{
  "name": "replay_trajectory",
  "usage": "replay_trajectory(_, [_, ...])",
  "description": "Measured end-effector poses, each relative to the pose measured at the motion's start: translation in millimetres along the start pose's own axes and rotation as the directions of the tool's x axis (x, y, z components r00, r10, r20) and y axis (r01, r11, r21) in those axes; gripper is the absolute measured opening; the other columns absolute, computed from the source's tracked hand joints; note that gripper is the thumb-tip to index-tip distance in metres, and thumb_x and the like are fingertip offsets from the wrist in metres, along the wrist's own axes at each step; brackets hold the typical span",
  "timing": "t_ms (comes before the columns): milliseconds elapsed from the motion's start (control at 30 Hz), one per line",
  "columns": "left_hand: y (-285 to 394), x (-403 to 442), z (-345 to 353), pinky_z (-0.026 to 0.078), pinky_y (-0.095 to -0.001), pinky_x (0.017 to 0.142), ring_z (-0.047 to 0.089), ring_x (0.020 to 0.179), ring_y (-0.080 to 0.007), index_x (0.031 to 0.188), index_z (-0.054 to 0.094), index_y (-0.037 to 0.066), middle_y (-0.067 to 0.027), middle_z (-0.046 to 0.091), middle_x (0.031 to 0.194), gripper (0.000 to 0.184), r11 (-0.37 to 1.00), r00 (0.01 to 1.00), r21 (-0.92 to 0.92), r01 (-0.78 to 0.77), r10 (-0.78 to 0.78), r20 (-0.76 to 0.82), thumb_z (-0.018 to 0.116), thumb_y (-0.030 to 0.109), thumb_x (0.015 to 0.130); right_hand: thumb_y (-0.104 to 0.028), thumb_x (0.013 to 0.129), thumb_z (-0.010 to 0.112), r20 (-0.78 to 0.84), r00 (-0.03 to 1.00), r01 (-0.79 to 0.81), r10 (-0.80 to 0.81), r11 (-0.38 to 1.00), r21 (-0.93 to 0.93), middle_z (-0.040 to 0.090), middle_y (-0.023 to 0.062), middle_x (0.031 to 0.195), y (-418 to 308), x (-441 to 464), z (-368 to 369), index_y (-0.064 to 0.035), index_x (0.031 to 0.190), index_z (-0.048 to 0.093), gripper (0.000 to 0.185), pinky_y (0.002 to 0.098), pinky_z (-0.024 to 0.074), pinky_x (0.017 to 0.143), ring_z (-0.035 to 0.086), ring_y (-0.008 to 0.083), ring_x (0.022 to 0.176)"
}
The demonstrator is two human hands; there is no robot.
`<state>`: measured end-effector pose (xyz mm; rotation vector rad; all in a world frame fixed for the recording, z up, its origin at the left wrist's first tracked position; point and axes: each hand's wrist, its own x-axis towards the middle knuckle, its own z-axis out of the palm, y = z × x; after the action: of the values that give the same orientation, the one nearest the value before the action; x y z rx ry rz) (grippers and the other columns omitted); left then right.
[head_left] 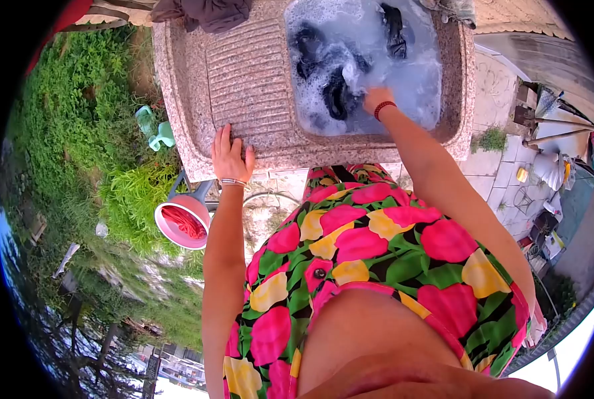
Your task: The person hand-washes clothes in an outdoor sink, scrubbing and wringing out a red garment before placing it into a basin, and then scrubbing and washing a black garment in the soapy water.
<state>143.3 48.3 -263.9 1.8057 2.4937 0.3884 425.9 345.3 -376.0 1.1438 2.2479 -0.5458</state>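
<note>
My left hand (pixel 231 158) lies on the front rim of the stone sink (pixel 177 136), fingers stretched flat beside the ribbed washboard (pixel 250 73). A pale bracelet circles that wrist. In the basin, my right hand (pixel 375 100), with a red beaded bracelet at its wrist, dips into cloudy, soapy water (pixel 410 93). Its fingers are hidden by water and foam, next to a dark wet cloth (pixel 335 95). Another dark cloth (pixel 395 32) floats farther back on the right, and more dark fabric (pixel 307 48) shows through the suds at the left.
A dark garment (pixel 210 13) hangs over the sink's back left edge, and a greyish cloth (pixel 458 10) lies at the back right corner. Left of the sink are a pink basin (pixel 203 211) with red contents and a green plastic item (pixel 162 136). Assorted objects stand along the paving at right.
</note>
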Motion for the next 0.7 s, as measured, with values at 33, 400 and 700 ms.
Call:
replay_trajectory(33, [0.4, -0.2, -1.0, 0.033, -0.0511, 0.103, 0.042, 0.126, -0.0396, 0.087, 0.061, 0.003, -0.0188, 0.047, 0.135, 0.027, 1.000, 1.000, -0.009, -0.001, 0.001, 0.000, 0.060, 0.028, 0.078, -0.024, 0.085, 0.053, -0.096, 0.994, 0.058, -0.048, 0.993, 0.107, 0.065, 0.0148, 0.105, 10.5, -0.8, 10.7, -0.0092, 0.108, 0.065, 0.030, 0.0409, 0.0430, 0.094, 0.061, 0.0268, 0.104])
replay_trajectory(400, [25.0, 23.0, 11.5, 0.036, -0.0478, 0.099, 0.047, 0.120, -0.0361, 0.092, 0.061, 0.003, -0.0182, 0.052, 0.127, 0.032, 0.995, 0.998, -0.099, 0.014, -0.019, -0.053, 0.071, 0.027, 0.073, -0.017, 0.084, 0.057, -0.178, 0.984, 0.177, -0.029, -0.049, 0.983, 0.068, 0.0065, 0.088, 34.1, -90.5, -122.4, 0.0031, 0.094, 0.067, 0.025, 0.0255, 0.0475, 0.072, 0.062, 0.0128, 0.079])
replay_trajectory(700, [172.4, 152.5, 34.1, 0.034, -0.0397, 0.108, 0.035, 0.130, -0.0429, 0.133, 0.027, -0.010, -0.0278, 0.032, 0.141, 0.095, 0.816, 0.996, -0.573, -0.080, 0.090, -0.012, 0.083, 0.022, 0.063, -0.018, 0.087, 0.065, -0.287, 0.865, 0.409, -0.411, 0.247, 0.879, 0.061, -0.0040, 0.068, 16.0, -170.5, -185.3, 0.0014, 0.076, 0.067, 0.022, 0.0216, 0.0414, 0.055, 0.051, 0.0036, 0.061])
